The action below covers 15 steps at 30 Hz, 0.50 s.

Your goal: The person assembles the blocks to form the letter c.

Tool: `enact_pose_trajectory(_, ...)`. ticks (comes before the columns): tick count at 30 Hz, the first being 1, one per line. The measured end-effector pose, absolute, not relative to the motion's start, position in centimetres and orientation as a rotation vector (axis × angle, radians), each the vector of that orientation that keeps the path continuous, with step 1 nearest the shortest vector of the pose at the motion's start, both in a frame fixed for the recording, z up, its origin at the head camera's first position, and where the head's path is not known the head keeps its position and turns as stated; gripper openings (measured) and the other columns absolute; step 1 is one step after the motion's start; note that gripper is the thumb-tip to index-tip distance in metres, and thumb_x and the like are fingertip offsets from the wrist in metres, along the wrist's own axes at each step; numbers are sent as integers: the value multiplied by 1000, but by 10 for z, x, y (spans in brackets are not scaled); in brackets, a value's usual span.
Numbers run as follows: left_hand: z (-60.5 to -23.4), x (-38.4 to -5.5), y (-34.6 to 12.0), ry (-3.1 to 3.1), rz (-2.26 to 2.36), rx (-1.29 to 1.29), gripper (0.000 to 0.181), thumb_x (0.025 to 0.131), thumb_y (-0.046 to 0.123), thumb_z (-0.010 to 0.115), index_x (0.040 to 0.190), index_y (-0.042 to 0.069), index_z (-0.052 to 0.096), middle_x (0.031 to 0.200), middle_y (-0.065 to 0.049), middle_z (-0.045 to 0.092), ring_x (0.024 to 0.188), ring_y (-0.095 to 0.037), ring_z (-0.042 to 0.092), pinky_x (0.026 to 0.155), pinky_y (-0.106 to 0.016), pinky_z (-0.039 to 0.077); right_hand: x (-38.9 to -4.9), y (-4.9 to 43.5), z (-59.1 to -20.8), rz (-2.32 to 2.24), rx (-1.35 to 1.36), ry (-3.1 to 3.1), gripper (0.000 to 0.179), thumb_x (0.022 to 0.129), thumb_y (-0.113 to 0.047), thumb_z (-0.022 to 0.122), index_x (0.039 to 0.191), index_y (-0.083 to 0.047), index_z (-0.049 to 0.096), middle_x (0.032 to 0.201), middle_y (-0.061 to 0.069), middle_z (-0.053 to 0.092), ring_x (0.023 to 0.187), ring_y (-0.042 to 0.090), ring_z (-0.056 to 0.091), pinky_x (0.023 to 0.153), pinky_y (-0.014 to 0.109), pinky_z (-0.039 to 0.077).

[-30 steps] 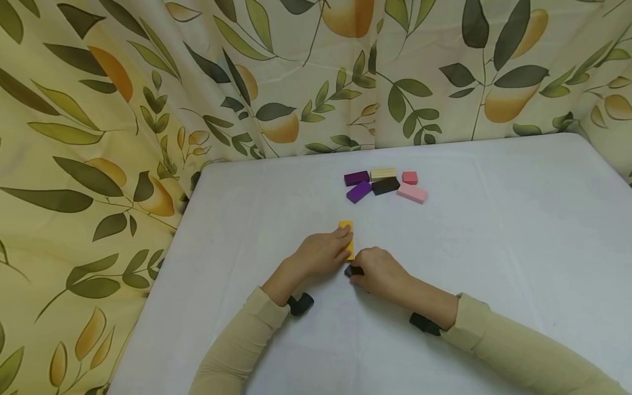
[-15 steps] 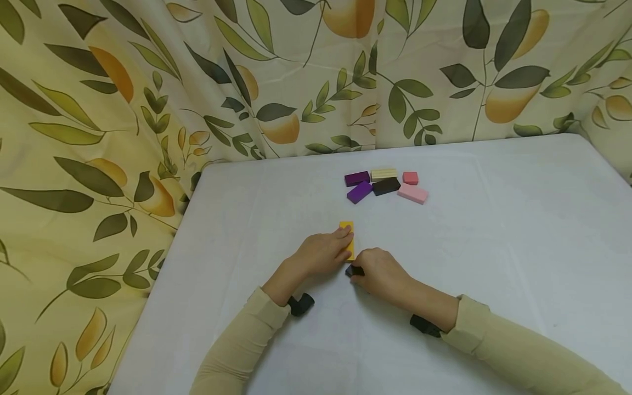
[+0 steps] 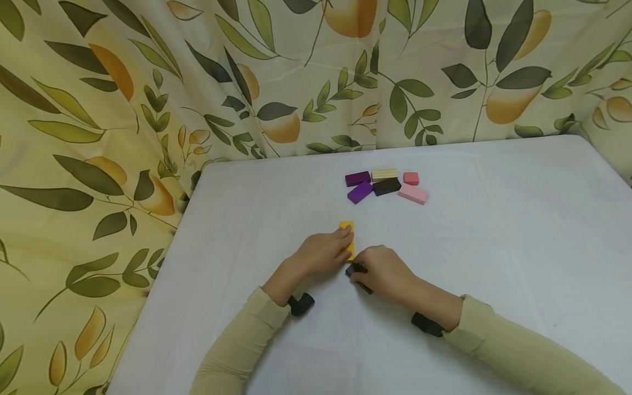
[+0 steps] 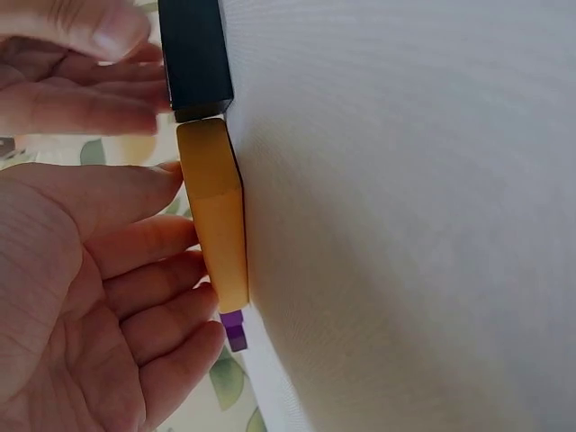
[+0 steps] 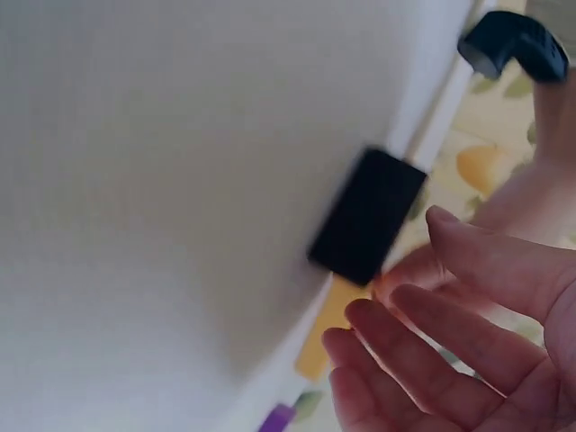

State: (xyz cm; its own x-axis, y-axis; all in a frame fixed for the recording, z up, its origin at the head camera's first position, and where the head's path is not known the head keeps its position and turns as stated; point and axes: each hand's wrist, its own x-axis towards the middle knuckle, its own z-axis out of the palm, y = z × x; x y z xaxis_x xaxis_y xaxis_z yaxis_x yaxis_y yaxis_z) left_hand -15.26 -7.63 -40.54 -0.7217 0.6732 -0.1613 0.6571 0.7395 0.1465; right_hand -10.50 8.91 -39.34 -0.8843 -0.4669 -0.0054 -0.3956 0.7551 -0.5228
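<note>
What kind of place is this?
Likely an indoor tabletop workspace: a white-covered table, leaf-and-fruit-print fabric hanging behind it, and small coloured blocks on top. Home or studio, can't tell.

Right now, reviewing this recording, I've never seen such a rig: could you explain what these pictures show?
No machine here, just a person's two bare hands. The wide picture comes from a head-worn camera looking forward and down; the others come from the left wrist camera and right wrist camera. On the white table, farther off, lie a dark purple block, violet block, pale block, blackish block, red block and pink block. Nearer, the left hand rests its fingers on a yellow block. The right hand is at a dark block by the yellow one's near end; its fingers look relaxed, probably not gripping.
</note>
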Motion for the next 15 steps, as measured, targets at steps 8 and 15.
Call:
enact_pose_trajectory(8, -407, -153, -76, 2755, 113, 1060, 45, 97, 29, 46, 138, 10, 44, 142, -4, 36, 117, -20, 50, 83, -33, 47, -127, 103, -381, -830, -578, 2861, 27, 79, -15, 73, 98, 3, 70, 97, 14, 67, 96, 34, 59, 83, 45, 46)
enact_pose_trajectory(15, -407, -153, -75, 2752, 108, 1045, 46, 97, 30, 46, 138, 10, 43, 143, -4, 35, 121, -19, 46, 86, -34, 46, -145, 110, -377, -812, -597, 2907, 25, 78, -14, 74, 96, 4, 70, 96, 16, 67, 94, 34, 60, 81, 46, 46)
